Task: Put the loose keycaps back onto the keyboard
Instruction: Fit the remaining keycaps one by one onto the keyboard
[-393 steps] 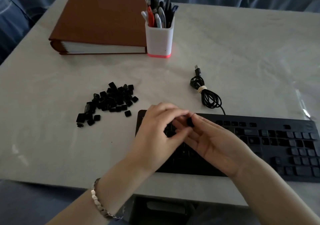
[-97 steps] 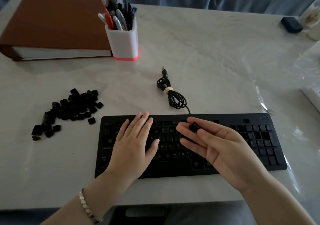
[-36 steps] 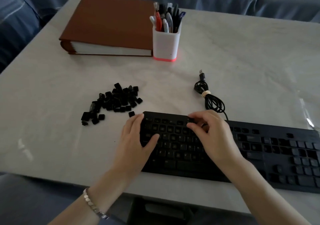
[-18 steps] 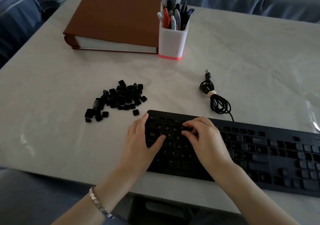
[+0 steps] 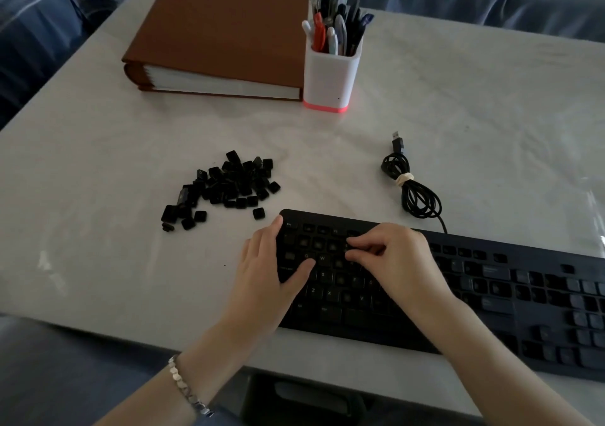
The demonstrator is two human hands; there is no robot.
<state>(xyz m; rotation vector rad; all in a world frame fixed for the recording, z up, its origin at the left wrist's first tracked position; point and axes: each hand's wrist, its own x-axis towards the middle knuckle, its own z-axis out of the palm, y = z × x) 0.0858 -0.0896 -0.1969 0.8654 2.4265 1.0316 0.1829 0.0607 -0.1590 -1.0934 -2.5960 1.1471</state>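
Observation:
A black keyboard (image 5: pixel 491 271) lies along the near edge of the white table, with several empty key sockets among its seated keys. A pile of loose black keycaps (image 5: pixel 229 186) sits on the table to its upper left, and one stray keycap (image 5: pixel 258 213) lies just off the keyboard's corner. My left hand (image 5: pixel 271 281) rests flat on the keyboard's left end, fingers straight. My right hand (image 5: pixel 399 262) hovers over the upper rows with fingers curled, index and thumb pinching a small black keycap (image 5: pixel 349 246) down against the keyboard; the cap is mostly hidden.
The keyboard's coiled USB cable (image 5: pixel 415 193) lies behind it. A white pen holder (image 5: pixel 330 75) full of pens and a brown binder (image 5: pixel 222 32) stand at the back. The table's front edge (image 5: pixel 131 330) runs just below the keyboard.
My right hand carried the keycap from mid-air down onto the keyboard's upper rows and shifted slightly left. My left hand stayed flat on the keyboard's left end.

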